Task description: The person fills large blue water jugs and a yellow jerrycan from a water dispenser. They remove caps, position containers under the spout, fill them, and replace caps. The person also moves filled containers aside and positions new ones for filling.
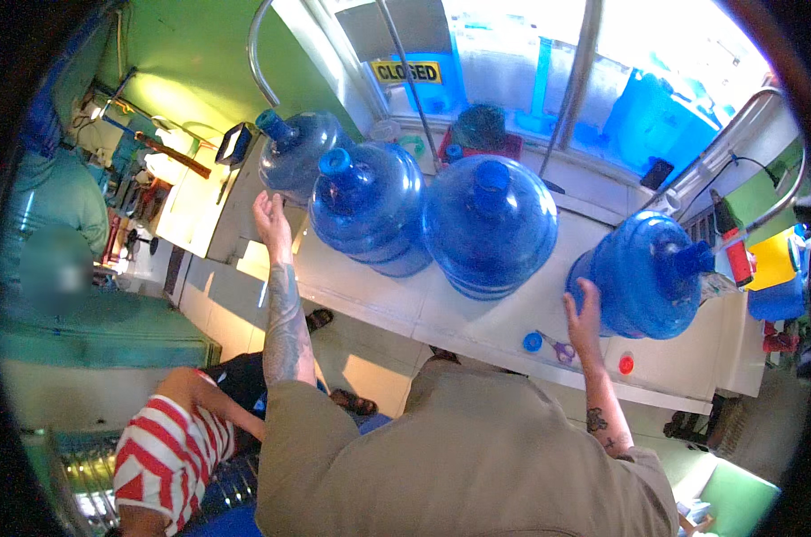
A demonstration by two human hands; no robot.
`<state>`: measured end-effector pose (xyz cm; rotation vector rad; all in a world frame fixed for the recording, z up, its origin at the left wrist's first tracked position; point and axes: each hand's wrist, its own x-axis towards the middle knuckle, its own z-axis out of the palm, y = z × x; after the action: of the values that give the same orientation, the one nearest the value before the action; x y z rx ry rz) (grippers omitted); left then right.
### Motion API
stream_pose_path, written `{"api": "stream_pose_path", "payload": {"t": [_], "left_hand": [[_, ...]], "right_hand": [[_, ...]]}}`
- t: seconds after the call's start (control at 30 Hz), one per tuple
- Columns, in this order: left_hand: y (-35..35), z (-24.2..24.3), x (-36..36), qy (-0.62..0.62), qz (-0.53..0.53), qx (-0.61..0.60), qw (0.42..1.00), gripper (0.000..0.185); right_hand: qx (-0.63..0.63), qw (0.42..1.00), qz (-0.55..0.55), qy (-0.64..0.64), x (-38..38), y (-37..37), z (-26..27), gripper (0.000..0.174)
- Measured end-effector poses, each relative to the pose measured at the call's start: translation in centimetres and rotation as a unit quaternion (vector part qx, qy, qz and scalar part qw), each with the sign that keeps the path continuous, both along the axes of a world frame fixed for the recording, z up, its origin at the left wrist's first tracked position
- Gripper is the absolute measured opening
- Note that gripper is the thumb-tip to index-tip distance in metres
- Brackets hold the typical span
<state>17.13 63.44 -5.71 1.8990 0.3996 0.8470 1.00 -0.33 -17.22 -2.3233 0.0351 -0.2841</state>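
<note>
Several large blue plastic water jugs stand in a row on a white tiled counter (352,282). My left hand (273,218) is raised just below the leftmost jug (301,158), fingers partly bent; whether it touches the jug I cannot tell. Beside that one are a capped jug (372,215) and a wider-looking jug (489,228). My right hand (583,319) rests with thumb and fingers spread against the side of the rightmost jug (640,282). Near this hand lie purple-handled scissors (563,351), a blue cap (532,342) and a red cap (626,363).
Curved metal pipes (405,74) rise behind the jugs. A red tray (506,144) sits by the window. At right are a red-and-black tool (734,248) and a yellow container (775,262). A person in striped clothing (170,450) sits at lower left.
</note>
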Motion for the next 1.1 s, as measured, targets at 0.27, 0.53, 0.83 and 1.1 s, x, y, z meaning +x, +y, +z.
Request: {"api": "stream_pose_path", "payload": {"t": [0.27, 0.53, 0.83, 1.1], "left_hand": [[6.3, 1.4, 12.2, -0.067, 0.029, 0.205, 0.976, 0.076], [8.9, 0.1, 21.1, 0.135, -0.003, 0.260, 0.956, 0.078], [7.8, -1.4, 22.2, 0.135, 0.103, 0.312, 0.935, 0.075], [2.1, 7.5, 9.8, -0.130, 0.044, 0.185, 0.973, 0.054]], "right_hand": [[0.152, 0.973, -0.003, -0.177, 9.5, 13.1, 14.3, 0.057], [-0.091, 0.985, -0.063, -0.133, 10.3, 16.2, 10.8, 0.045], [-0.077, 0.974, -0.085, -0.195, 10.7, 17.2, 12.3, 0.040], [0.101, 0.987, -0.105, -0.073, 1.6, 7.8, 6.1, 0.031]]}}
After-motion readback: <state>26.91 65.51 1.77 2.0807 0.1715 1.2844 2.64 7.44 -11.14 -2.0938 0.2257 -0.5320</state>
